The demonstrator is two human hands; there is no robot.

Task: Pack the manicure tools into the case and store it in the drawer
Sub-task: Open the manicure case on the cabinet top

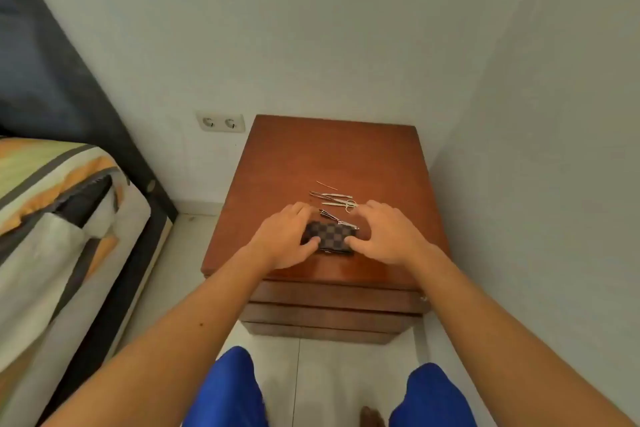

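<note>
A small checkered brown case [330,235] lies closed near the front of the wooden nightstand top [332,156]. My left hand [287,239] holds its left end, thumb on the front edge. My right hand [384,236] holds its right end the same way. Just behind the case lies a nail clipper [337,218]. Further back lie small scissors [348,203] and tweezers [332,196] crossed together, and a thin metal stick [326,185] beyond them.
The nightstand has stacked drawer fronts [332,298], all shut, with a small knob at the right. A bed [59,218] with striped bedding stands to the left. White walls close in behind and to the right; a double socket [220,122] sits on the back wall.
</note>
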